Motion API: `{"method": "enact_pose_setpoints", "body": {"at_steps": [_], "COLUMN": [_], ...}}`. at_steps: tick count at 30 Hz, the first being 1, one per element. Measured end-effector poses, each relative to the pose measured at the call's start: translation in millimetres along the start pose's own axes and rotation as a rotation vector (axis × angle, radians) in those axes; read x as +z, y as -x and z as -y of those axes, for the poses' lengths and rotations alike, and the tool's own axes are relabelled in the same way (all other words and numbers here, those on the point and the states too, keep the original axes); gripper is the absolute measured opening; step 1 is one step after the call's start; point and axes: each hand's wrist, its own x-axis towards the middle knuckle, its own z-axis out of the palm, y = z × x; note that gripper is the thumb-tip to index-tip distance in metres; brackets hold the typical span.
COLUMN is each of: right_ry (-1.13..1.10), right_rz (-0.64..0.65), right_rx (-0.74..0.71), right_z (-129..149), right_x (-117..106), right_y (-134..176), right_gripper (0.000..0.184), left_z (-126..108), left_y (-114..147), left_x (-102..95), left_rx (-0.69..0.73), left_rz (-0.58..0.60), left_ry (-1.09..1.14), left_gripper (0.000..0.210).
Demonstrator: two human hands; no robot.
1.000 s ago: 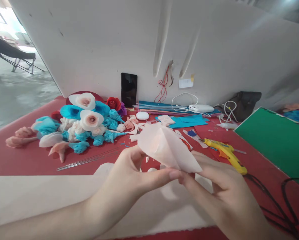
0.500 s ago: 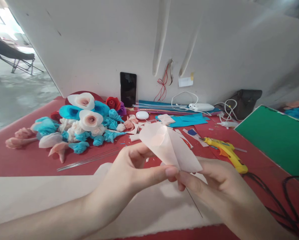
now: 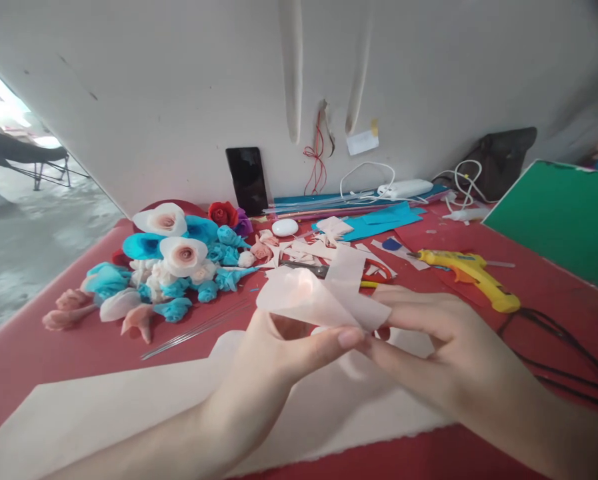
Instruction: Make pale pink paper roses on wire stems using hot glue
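Red table (image 3: pixel 103 347), glue gun (image 3: pixel 471 269) R of the petal (image 3: pixel 309 303). L hand (image 3: pixel 273 367) & R hand (image 3: pixel 453 350) pinch petal's base, prob. mid-wrap; next move calls for firm grip.

Folded paper (image 3: pixel 301 300): thin, smooth, matt. Large sheet (image 3: pixel 103 407): matt paper, ragged lower edge. Desk (image 3: pixel 403 453): smooth red surface, low sheen. Flowers (image 3: pixel 184 252), toward the left edge of the desk: paper, matt, partly crinkled. Wires (image 3: pixel 191 332): thin, shiny metal. Glue gun (image 3: pixel 471 272): smooth yellow plastic. Phone (image 3: pixel 247 180), at the back edge: glossy black face.
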Motion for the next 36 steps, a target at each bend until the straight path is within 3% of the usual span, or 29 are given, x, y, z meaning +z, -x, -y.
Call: {"method": "enact_pose_setpoints", "body": {"at_steps": [9,12,15,20,27,32,34,36], "right_ry": [0.048,0.023,0.049,0.102,0.219,0.244,0.254,0.279], "right_rz": [0.024,0.051,-0.007,-0.067,-0.074,-0.015,0.025,0.109], "right_rx": [-0.014,0.014,-0.035,-0.141,-0.259,-0.274,-0.237,-0.182], "right_z": [-3.4,-5.5,-7.4,-6.0,-6.5,-9.4,-11.2,-14.3], "right_x": [-4.3,-4.0,-1.9,-0.2,-0.6,-7.7,-14.8,-23.5], "right_y": [2.3,1.4,0.9,2.5,2.6,0.5,-0.5,-2.0], "right_gripper": [0.034,0.024,0.009,0.005,0.026,0.03,0.034,0.04], "left_z": [-0.5,-2.3,-2.3,0.1,-1.2,-1.3,-2.4,-5.5], "left_y": [-0.5,-0.7,0.4,1.6,1.0,-2.4,-5.7,-10.5], "left_x": [-9.0,-8.4,-6.6,-3.9,-2.6,-5.5,-10.4,-18.2], "left_rx": [0.009,-0.014,-0.049,-0.035,-0.007,-0.014,-0.065,-0.094], "left_rz": [-0.05,-0.072,-0.065,-0.041,-0.101,-0.099,-0.081,-0.012], "left_ry": [-0.111,-0.12,-0.09,-0.085,-0.208,-0.29,-0.277,-0.274], "left_gripper": [0.01,0.009,0.008,0.011,0.01,0.013,0.023,0.046]}}
